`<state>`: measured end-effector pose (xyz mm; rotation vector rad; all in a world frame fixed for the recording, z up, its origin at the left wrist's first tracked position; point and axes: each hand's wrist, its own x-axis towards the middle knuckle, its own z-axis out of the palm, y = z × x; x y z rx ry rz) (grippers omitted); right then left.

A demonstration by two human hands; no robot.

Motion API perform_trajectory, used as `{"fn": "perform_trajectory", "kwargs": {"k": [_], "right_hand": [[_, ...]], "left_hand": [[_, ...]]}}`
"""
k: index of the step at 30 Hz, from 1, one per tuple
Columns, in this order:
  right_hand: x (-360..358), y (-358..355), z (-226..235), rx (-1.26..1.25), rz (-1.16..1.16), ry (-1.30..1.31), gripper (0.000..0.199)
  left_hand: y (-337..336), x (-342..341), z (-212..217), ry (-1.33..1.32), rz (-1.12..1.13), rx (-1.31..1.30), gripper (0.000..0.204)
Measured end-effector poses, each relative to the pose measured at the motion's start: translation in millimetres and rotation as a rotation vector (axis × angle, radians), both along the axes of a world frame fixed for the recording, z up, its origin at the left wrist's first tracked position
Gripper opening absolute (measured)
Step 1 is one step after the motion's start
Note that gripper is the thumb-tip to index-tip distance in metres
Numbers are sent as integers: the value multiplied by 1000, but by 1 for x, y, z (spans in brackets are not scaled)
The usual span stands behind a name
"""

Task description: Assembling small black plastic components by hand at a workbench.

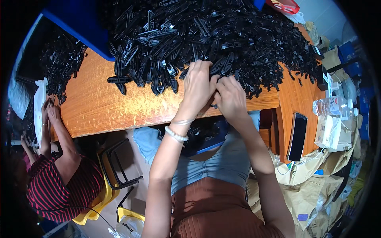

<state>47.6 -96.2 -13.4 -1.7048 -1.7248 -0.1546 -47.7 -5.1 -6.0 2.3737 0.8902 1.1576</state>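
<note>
Both of my hands meet at the front edge of a wooden table, close against a big heap of black plastic parts. My left hand has its fingers curled inward at the heap's near side, and what they hold is hidden behind the hand. Beside it, touching or nearly so, my right hand has its fingers bent into a pinch; the thing in them is too covered to name. Longer clip-like pieces lie in front of my left hand. Smaller black pieces spread out past my right hand.
The worn wooden table carries the heap. A blue bin stands at the far left. On the right lie a phone with a cable and a clear plastic bottle. At left, a person in a striped top works at another black pile.
</note>
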Motion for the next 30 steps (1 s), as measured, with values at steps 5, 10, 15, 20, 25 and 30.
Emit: {"fn": "perform_trajectory", "kwargs": {"k": [5,10,15,20,25,30], "right_hand": [[3,0,-6,68,39,1,8],[3,-4,-6,204,-2,77,9],[-9,-17,14,142,53,520,12],[-20,-31,30,96,309,529,18],[-20,-32,32,173,267,374,18],[-26,-37,34,113,231,507,18]], "left_hand": [[3,0,1,-13,17,-146,22],[-9,-37,3,-548,12,-845,12],[-29,-86,12,-413,-164,-1015,26],[-53,-88,18,-510,-326,-1070,25],[-61,-91,25,-542,-311,-1134,22],[-62,-90,29,-559,-300,-1130,21]]}}
